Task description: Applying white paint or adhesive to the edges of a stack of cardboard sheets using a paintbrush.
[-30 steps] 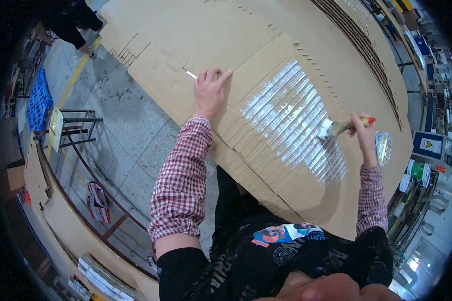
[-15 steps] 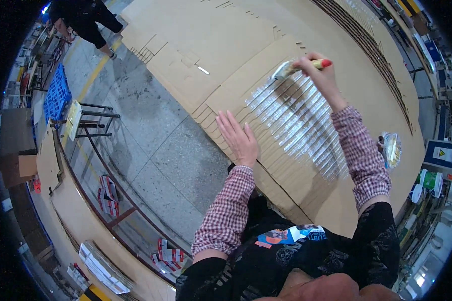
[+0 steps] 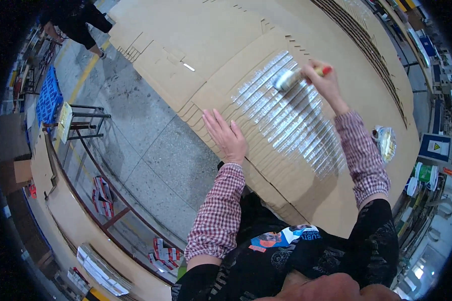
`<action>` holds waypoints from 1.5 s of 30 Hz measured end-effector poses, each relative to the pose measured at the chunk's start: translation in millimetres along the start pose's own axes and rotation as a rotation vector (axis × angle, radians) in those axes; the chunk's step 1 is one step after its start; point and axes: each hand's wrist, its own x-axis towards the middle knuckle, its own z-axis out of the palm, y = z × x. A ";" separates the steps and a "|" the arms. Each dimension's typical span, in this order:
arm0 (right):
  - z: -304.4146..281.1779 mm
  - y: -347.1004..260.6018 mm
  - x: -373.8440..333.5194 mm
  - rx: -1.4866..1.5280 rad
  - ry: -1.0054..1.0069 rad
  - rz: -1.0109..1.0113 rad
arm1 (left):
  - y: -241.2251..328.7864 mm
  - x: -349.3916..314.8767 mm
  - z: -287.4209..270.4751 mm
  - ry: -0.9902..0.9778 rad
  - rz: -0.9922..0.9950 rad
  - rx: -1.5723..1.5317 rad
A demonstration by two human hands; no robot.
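My right hand (image 3: 320, 80) grips a paintbrush (image 3: 288, 80) by its pale handle, which has a red end. The pale bristles touch a fanned stack of cardboard sheets (image 3: 271, 163), amid a shiny whitish wet coating (image 3: 299, 120) that lies in stripes over the stepped edges. Flat on the left edge of the same sheets rests my left hand (image 3: 226, 136), fingers stretched out and holding nothing. To the right of my right forearm stands a plastic-wrapped container (image 3: 385, 144) with something yellowish inside.
Flat cardboard with a small white strip (image 3: 188, 66) lies ahead. A long row of cardboard edges (image 3: 369, 57) runs at the far right. On the left are a stool (image 3: 80, 123), a blue plastic crate (image 3: 49, 98) and a person (image 3: 83, 25) in dark clothes. A green-and-white bucket (image 3: 427, 175) stands right.
The brush has swept rightward and slightly toward me over the coated stripes, baring their far end. My left hand keeps its place on the cardboard. The whole view has shifted a little.
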 end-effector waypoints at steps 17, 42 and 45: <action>-59.4 31.2 -28.8 0.033 0.066 0.211 | -8.7 -2.7 -4.4 0.042 0.008 0.032; -106.8 46.5 -99.0 0.125 0.118 0.151 | -12.9 3.3 8.6 0.112 0.044 0.072; -107.6 30.6 -111.1 0.003 -0.027 0.226 | -16.6 -0.3 4.8 0.137 0.018 0.113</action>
